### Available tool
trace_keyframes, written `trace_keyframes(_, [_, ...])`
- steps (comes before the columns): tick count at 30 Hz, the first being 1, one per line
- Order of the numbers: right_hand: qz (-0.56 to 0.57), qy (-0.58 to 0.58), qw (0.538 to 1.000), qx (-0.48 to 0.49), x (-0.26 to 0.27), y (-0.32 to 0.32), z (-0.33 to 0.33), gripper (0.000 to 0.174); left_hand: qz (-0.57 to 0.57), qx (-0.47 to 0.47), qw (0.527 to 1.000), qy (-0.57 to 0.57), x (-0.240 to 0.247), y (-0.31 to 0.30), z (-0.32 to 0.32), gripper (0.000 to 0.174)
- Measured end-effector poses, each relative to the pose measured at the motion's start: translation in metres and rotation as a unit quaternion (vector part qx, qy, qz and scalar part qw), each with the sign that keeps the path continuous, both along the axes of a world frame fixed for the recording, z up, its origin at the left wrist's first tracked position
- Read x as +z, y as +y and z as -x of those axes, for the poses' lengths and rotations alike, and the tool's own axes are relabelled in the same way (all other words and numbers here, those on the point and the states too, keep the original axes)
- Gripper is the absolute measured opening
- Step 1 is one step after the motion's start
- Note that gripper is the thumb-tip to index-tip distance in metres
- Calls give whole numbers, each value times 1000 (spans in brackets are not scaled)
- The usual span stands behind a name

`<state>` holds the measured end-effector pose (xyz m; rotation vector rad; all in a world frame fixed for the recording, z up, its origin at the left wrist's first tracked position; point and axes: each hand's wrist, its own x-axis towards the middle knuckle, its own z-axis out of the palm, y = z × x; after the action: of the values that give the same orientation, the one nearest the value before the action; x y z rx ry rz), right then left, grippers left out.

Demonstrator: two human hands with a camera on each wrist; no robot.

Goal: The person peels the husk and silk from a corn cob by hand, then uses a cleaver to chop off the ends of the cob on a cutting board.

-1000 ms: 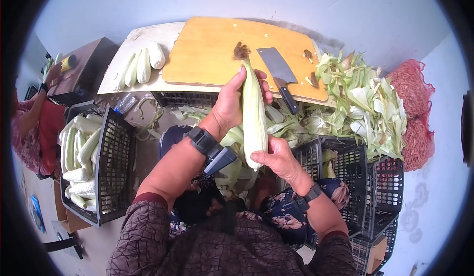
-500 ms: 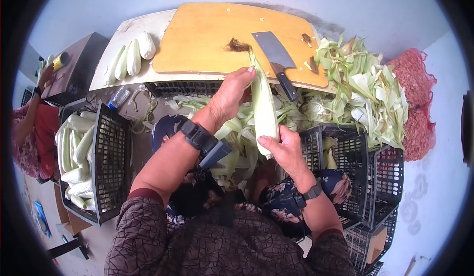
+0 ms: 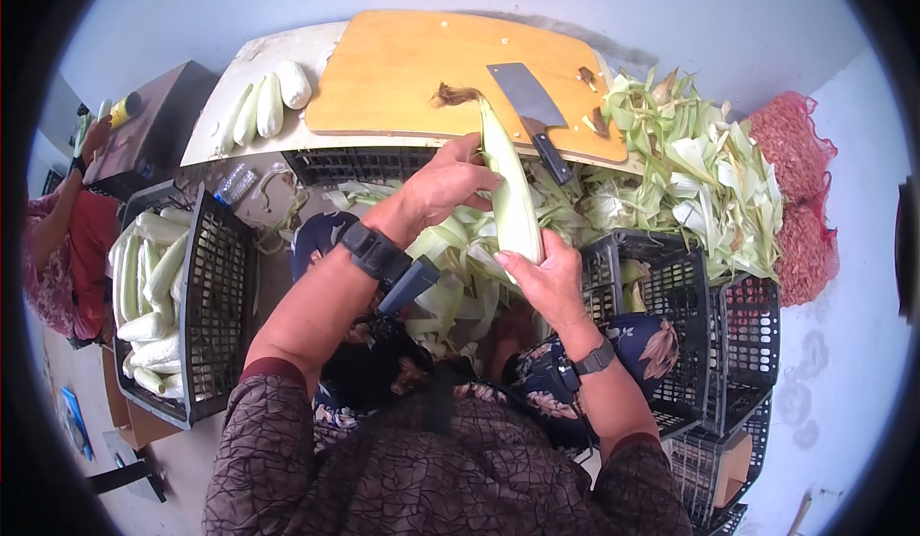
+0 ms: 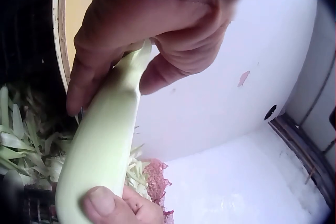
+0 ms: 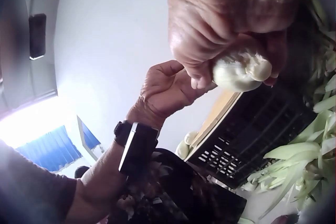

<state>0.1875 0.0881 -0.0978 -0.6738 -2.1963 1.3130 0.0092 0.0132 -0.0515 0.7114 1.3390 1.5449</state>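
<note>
An ear of corn (image 3: 511, 196) in pale green husk tilts upright before me, brown silk (image 3: 454, 95) hanging at its tip. My right hand (image 3: 551, 277) grips its lower end, thumb across the front; the cut base shows in the right wrist view. My left hand (image 3: 436, 186) is at the upper part, its loosely extended fingers on either side of the husk, as the left wrist view shows. Behind the ear, a cleaver (image 3: 527, 100) lies on the yellow cutting board (image 3: 393, 76), its black handle past the near edge.
Several husked ears (image 3: 257, 110) lie left of the board. A black crate (image 3: 225, 306) of more ears stands at left; black crates (image 3: 671, 296) stand at right. Loose husks (image 3: 709, 182) heap beside red mesh sacks (image 3: 795, 191). Another person (image 3: 72, 239) is at far left.
The ear has shifted slightly right and its top leans left. My left hand has slid down from near the tip, its thumb lower on the husk. The right hand keeps its grip.
</note>
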Motion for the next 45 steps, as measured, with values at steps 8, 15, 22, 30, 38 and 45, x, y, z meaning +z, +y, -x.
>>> trace_keyframes(8, [-193,-43,980,-31,7,1,1,44,0,33,999,-36,-3,8,-2,39])
trace_keyframes(15, [-206,-71,974,-59,12,1,3,43,-47,16,998,-41,-12,15,3,34])
trace_keyframes(22, [-248,-59,964,-70,13,5,4,46,-42,35,995,-87,-11,17,7,30])
trace_keyframes(30, [-269,-43,960,-67,12,3,2,46,18,95,989,113,-20,18,9,24])
trace_keyframes(38, [-299,-25,951,-68,9,3,-2,50,-1,129,989,66,-23,14,8,21])
trace_keyframes(45, [-314,-20,947,-64,6,3,-3,51,7,139,987,79,-25,13,8,19])
